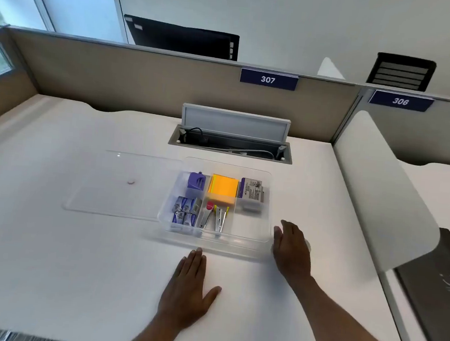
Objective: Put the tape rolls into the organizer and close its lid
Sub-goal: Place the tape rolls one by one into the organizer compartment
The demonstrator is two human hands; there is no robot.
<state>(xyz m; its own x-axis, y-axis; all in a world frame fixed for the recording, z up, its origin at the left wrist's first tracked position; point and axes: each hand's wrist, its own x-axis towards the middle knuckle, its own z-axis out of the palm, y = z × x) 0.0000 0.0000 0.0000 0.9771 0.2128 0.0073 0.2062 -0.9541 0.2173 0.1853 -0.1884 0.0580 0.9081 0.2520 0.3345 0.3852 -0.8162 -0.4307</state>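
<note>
Nothing is packed yet: the clear organizer (214, 234) sits open, its one lid (124, 186) flat on the bench (47, 263) just left of it. My left hand (190, 289) rests flat before it, grip open. My right hand (292, 248), right of it, covers something pale, perhaps one tape roll (307, 245); I cannot tell if it grips.

organizer (269, 201): clear | lid (113, 185): clear | sticky notes (223, 187): orange and yellow | sharpener (196, 184): purple | staple boxes (185, 211): blue and grey | desk (74, 266): white | number signs (268, 79): dark blue, white digits
</note>
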